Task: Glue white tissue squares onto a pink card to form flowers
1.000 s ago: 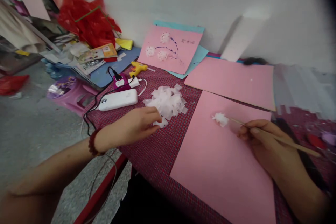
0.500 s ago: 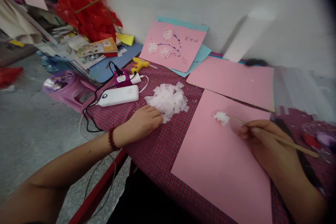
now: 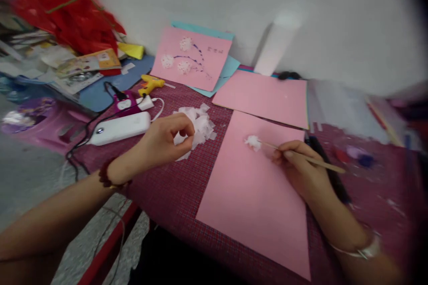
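My right hand (image 3: 301,164) grips a thin wooden stick (image 3: 324,164) whose tip touches a small white paper cluster (image 3: 253,143). That cluster sits on the upper part of a large pink sheet (image 3: 254,200). My left hand (image 3: 167,138) is over the left edge of a pile of white paper pieces (image 3: 202,127), thumb and index finger curled toward each other. Whether anything small is between those fingertips is too blurred to tell.
Behind lie a second pink sheet (image 3: 264,98) and a pink card with white flowers (image 3: 194,60). On the left are a yellow glue gun (image 3: 151,84), a white power bank (image 3: 123,128), a purple socket (image 3: 125,103) and cables. Clear plastic packaging (image 3: 354,113) lies right.
My left hand has lifted off the table beside the paper pile, its fingers now curled. The view has turned right, shifting everything left. My right hand still has the stick at the white cluster.
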Motion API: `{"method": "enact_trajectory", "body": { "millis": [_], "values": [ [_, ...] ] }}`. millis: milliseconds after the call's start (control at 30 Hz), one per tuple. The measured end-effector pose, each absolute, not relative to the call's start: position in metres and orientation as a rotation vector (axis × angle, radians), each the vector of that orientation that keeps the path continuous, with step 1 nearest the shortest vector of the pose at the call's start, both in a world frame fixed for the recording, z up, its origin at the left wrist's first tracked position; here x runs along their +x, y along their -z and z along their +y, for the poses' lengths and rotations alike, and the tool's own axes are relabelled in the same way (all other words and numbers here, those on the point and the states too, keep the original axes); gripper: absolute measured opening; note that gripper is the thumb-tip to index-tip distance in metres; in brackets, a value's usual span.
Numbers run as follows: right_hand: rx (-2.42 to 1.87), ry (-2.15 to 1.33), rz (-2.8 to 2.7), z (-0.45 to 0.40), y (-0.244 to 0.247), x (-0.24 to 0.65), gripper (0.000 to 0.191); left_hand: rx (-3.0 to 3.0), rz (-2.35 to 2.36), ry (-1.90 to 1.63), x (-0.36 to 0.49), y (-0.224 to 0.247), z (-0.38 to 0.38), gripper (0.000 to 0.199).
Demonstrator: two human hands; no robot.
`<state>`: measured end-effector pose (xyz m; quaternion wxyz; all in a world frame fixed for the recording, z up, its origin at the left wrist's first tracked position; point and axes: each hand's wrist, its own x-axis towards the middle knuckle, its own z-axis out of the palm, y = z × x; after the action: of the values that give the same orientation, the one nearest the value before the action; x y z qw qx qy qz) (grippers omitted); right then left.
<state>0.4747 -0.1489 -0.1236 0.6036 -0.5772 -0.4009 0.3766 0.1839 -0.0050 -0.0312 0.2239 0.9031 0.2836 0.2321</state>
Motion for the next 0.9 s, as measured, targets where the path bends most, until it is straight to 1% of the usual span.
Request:
{"method": "enact_trajectory", "body": {
  "millis": [167,333,467,600,900],
  "values": [
    [-1.299,-0.889,-0.975,-0.151,0.12,0.475,0.01,2.393,0.612,-0.636,0.258,0.019,-0.002,0.008],
    [-1.399,-0.864,-1.074,-0.154,0.116,0.478,0.015,2.101,0.596,-0.549,0.307,0.045,0.006,0.007],
    [-1.501,-0.821,-1.086,-0.152,0.112,0.479,0.015,1.862,0.592,-0.455,0.311,0.073,0.014,0.007],
    [-1.562,-0.804,-1.097,-0.15,0.109,0.479,0.015,1.767,0.609,-0.433,0.307,0.091,0.02,0.006],
    [-1.552,-0.843,-1.124,-0.147,0.107,0.475,0.015,1.736,0.652,-0.406,0.309,0.099,0.024,0.005]
  ]
}}
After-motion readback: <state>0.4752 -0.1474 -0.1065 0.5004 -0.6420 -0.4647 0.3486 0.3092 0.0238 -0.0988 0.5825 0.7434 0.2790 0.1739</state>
